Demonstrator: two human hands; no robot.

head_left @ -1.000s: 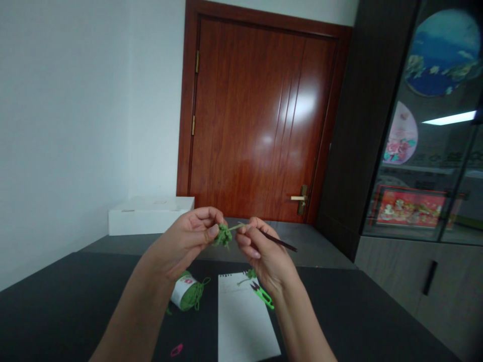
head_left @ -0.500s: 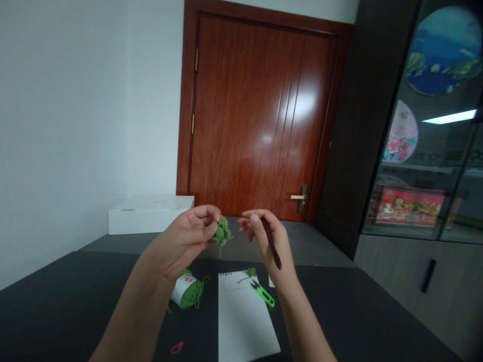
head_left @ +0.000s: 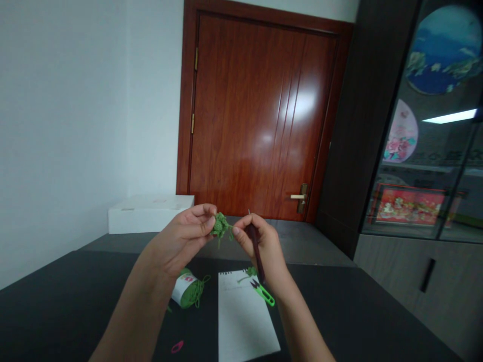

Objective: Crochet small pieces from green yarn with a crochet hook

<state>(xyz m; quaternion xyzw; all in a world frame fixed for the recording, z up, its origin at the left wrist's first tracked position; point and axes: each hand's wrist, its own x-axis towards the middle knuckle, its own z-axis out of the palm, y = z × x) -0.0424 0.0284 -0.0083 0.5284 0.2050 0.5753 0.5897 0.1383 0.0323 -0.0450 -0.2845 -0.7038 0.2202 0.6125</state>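
Between the thumb and fingers of my left hand [head_left: 192, 231] is a small green crochet piece [head_left: 219, 225], its yarn tail hanging below. My right hand [head_left: 262, 239] is closed around a dark-handled crochet hook [head_left: 256, 251], whose thin metal tip points up. The right thumb and forefinger also pinch a strand of green yarn that runs to the crochet piece. Below the hands, a ball of green yarn [head_left: 191, 292] with a white label lies on the black table.
A white notepad sheet [head_left: 243, 322] lies in front of me. On its upper right are a second small green crochet piece [head_left: 251, 272] and green thread snips [head_left: 264, 293]. A pink stitch marker [head_left: 177, 347] lies near the front. A white box [head_left: 151, 213] stands at the back left.
My right hand has moved left to the crochet piece and now pinches a yarn strand at it. The hook has turned more upright. My left hand has shifted slightly left.
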